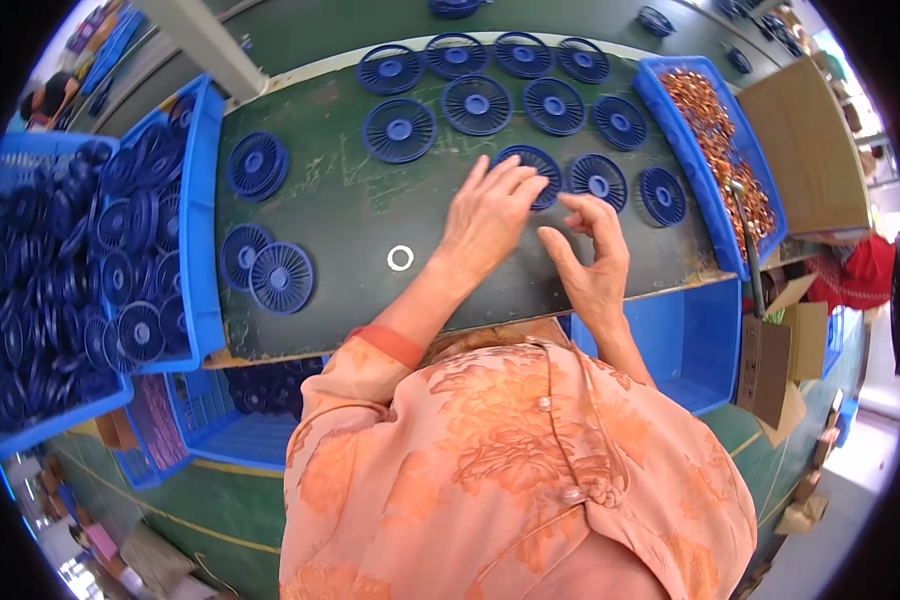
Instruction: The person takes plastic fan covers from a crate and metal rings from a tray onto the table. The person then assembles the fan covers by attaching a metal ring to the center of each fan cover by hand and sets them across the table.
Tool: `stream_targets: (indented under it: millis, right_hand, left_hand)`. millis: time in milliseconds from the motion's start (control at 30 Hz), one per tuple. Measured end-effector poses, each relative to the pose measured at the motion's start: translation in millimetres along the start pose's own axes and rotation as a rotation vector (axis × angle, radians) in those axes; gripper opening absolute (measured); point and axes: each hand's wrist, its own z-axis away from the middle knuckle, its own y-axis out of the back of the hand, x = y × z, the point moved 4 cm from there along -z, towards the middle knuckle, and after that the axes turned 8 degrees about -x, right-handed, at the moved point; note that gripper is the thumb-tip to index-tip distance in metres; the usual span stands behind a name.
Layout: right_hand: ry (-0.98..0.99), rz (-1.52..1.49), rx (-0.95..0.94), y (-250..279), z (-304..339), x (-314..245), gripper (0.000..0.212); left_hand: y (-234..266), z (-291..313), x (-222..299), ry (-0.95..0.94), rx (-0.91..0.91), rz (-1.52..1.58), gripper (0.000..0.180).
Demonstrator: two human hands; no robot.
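Observation:
My left hand point(485, 222) reaches over the table with its fingers stretched out. Its fingertips lie over the near-left part of a round blue plastic grille point(536, 160), hiding some of it. My right hand point(595, 268) hovers just right of it, thumb and forefinger apart, the other fingers bent, with nothing visible between them. Nearest to it is another blue grille point(598, 187). Further blue grilles point(477, 105) lie in rows towards the back. A small white ring point(400, 248) lies flat on the green tabletop point(345, 215), left of my left forearm.
Several grilles point(281, 278) lie overlapped or stacked at left. Blue crates point(206, 230) heaped with grilles stand beyond the left edge. A blue tray point(660, 110) of small copper-coloured parts borders the right side, with a cardboard box point(805, 150) beside it. An open blue bin point(685, 345) sits below the front edge.

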Motion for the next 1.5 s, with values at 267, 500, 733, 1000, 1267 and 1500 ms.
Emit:
stream_targets:
  millis: [267,500,733,1000,1267,1500]
  right_hand:
    - [0.203,-0.054,-0.412,-69,-4,-30,0.02]
    - [0.298,0.123,-0.493,-112,-13,-38,0.019]
    - [-0.084,-0.398,-0.548,-108,-13,-19,0.013]
    - [-0.463,-0.919,-0.576,-91,-5,-17,0.013]
    - [-0.456,-0.695,-0.519,-81,-3,-14,0.01]
    - [-0.479,-0.681,-0.5,-79,-5,-21,0.017]
  left_hand:
    - [87,59,-28,0.279,0.128,0.042,0.034]
    - [149,171,-53,0.709,0.14,-0.411,0.06]
    - [157,161,-34,0.798,0.231,-0.148,0.086]
    - [106,135,-44,0.71,0.34,0.841,0.041]
    - [72,127,-32,0.77,0.392,1.387,0.028]
    - [66,126,-27,0.829,0.377,1.5,0.025]
